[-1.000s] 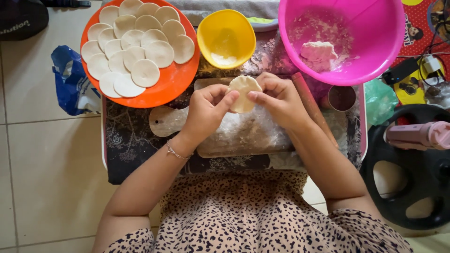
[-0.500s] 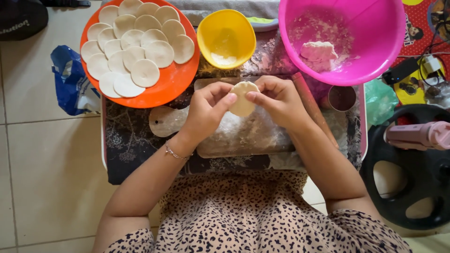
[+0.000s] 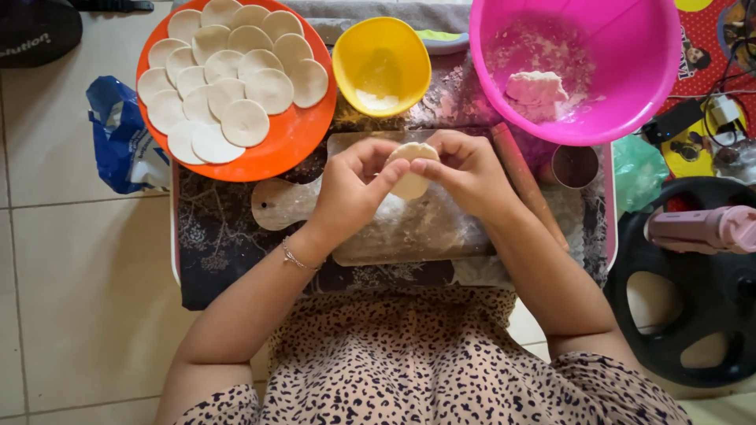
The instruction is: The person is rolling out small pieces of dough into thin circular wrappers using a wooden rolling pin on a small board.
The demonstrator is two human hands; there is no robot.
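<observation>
— Above the floured wooden board [image 3: 409,232], where does the small pale round of dough [image 3: 411,175] sit between the hands?

— Dead centre. The left hand [image 3: 352,189] pinches it from the left, thumb and forefinger closed on its lower left edge; the right hand [image 3: 466,169] closes on it from the right, fingertips clamped on the upper right rim. Both hands touch it, so neither is nearer. The round is held up off the board, just over the board's far half.

— Does it have a long axis?

— Hardly; it looks near circular, perhaps a little taller than wide. Whether it is folded I cannot tell, since the fingers hide much of the edge.

— What lies around?

— Up and to the left, the orange round plate [image 3: 295,134] carries overlapping flat white dough discs [image 3: 244,122]. Straight beyond the hands stands the yellow plastic bowl [image 3: 382,63], with a little flour at its bottom. Up and to the right, the big pink plastic basin [image 3: 622,79] holds a lump of dough [image 3: 535,86].

— Anything close enough to hinder?

— The wooden rolling pin [image 3: 529,185] lies slanted just beside the right wrist, and a small dark cup [image 3: 575,165] stands near it. On the left, the board's handle juts towards the plate.
</observation>
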